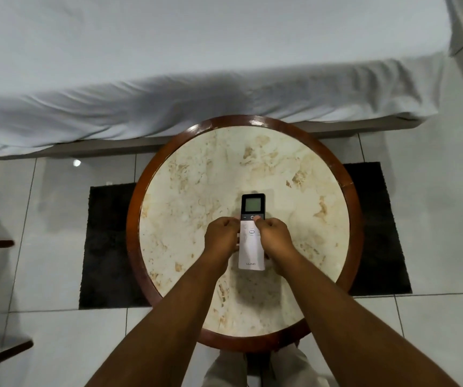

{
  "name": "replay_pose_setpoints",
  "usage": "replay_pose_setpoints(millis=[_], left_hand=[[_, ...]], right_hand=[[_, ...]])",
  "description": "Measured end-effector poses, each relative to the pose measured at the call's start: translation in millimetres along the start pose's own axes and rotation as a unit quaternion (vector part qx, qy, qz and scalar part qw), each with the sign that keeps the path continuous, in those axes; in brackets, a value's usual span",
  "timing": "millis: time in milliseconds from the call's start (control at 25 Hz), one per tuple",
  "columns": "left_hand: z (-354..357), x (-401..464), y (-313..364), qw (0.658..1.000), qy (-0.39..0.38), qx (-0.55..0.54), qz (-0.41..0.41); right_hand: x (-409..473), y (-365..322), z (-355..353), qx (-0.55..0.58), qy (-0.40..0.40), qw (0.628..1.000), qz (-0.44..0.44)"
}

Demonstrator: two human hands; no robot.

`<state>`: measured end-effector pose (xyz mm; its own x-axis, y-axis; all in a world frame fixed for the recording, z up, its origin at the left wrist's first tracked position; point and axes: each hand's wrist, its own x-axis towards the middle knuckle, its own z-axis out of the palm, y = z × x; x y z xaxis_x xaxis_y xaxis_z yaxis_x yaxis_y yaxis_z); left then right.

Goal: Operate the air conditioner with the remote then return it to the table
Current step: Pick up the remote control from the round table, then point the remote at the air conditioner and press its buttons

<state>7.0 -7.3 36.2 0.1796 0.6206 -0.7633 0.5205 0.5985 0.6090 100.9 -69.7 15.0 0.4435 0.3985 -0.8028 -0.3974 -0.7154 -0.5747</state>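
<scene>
While clasped from both sides, lies lengthwise on the round marble tabletop [196,174], screen end pointing away from the person: the remote [251,247], white below, black above with a grey-green display.

Left of the grip: black rug [104,247] on the white tiled floor [43,344], running under the tabletop's dark wooden rim.

At the grip's left half: left hand [222,236], curled, fingers folded against the remote's left edge, holding it there.

Between the two hands: bare white face of the remote, a few pale buttons showing, small lettering near its near end, too small to read surely.

At the grip's right half: right hand [273,236], closed on the remote's right edge, thumb [257,219] resting over the button row just below the display. Cannot tell whether the thumb presses or merely touches.

Beyond the grip, well apart: bed [168,65] with a pale sheet hanging over its side, close behind the tabletop's far rim.

Right of the grip: bare marble, then wooden rim, then more of the same rug.
</scene>
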Motion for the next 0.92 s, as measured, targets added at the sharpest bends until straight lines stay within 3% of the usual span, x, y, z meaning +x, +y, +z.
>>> replay_pose_setpoints(millis=[160,320,520,680,800,920], left_hand=[[1.7,-52.6,61.4,0.983,-0.022,0.117,0.138],[11.2,-111.1,137.4,0.908,-0.011,0.269,0.322],[36.5,-212.6,266.1,0.762,0.025,0.386,0.519],[58.1,-319.8,355.1,0.630,0.086,0.384,0.669],[73.9,-392.8,396.4,0.555,0.114,0.345,0.748],[91.6,-461.3,427.2,0.500,0.137,0.327,0.790]], right_hand=[[-54.5,-48.2,-45.9,0.102,0.021,0.994,-0.032],[-125.5,-107.6,-116.1,0.199,0.068,0.974,-0.088],[-246.1,-199.6,-207.5,0.277,0.091,0.929,-0.226],[-359.4,-253.6,-288.0,0.294,0.122,0.880,-0.352],[-441.4,-273.6,-335.7,0.285,0.153,0.846,-0.425],[-516.1,-281.5,-374.7,0.266,0.193,0.810,-0.486]])
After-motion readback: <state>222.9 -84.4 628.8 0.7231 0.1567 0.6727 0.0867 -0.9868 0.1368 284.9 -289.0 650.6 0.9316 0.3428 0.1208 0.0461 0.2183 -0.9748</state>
